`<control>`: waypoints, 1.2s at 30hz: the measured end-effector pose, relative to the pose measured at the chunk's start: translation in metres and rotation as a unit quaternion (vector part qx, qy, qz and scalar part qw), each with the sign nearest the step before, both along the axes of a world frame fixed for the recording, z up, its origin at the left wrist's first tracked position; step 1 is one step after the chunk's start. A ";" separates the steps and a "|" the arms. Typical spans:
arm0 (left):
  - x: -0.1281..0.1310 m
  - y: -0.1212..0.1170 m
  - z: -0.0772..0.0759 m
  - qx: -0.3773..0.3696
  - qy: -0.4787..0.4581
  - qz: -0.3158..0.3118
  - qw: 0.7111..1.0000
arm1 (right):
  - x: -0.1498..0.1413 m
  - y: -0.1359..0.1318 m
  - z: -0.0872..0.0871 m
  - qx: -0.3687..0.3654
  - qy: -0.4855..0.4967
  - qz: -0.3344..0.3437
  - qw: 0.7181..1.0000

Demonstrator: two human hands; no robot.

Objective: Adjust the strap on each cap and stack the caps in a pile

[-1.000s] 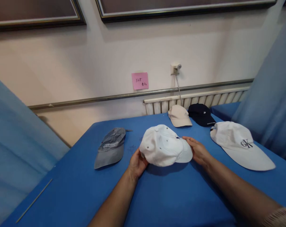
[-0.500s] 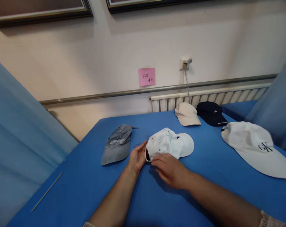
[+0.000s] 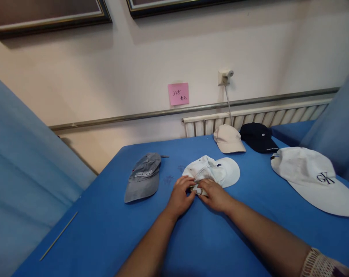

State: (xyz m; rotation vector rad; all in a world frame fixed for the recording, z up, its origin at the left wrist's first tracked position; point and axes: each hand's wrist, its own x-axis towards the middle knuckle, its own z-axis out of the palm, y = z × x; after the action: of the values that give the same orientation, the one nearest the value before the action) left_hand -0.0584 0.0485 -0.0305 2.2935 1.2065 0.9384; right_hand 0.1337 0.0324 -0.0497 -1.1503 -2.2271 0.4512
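Note:
A white cap (image 3: 213, 171) with a small dark logo lies on the blue table (image 3: 192, 238), brim pointing right. My left hand (image 3: 181, 195) and my right hand (image 3: 215, 195) meet at its near back edge, fingers curled and pinching the strap and small buckle there. The crown looks partly flattened.
A grey cap (image 3: 143, 176) lies to the left. A beige cap (image 3: 228, 139) and a dark navy cap (image 3: 257, 137) sit at the far edge by a radiator. A large white cap with a logo (image 3: 310, 177) is at right. Blue curtains flank both sides.
The white cap was turned and set down flatter. My right hand came round from its brim to the near back edge, and my left hand closed in beside it on the strap.

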 end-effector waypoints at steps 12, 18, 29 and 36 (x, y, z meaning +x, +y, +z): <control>-0.001 0.004 0.000 -0.079 -0.011 -0.030 0.996 | 0.001 0.002 -0.001 0.012 -0.005 -0.005 1.000; 0.001 0.008 -0.005 -0.135 -0.077 0.032 0.987 | -0.001 0.002 -0.001 0.016 -0.007 -0.023 1.000; -0.013 0.011 0.007 -0.150 -0.094 0.022 0.984 | -0.001 0.002 0.002 0.036 -0.006 -0.060 0.998; -0.003 -0.001 0.011 -0.115 -0.080 -0.011 0.990 | -0.002 -0.005 0.010 0.060 0.098 -0.030 0.993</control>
State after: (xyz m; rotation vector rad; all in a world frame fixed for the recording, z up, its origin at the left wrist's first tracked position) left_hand -0.0610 0.0476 -0.0190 2.0072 1.1547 0.9052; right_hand 0.1316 0.0269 -0.0401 -1.0594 -2.0173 0.3841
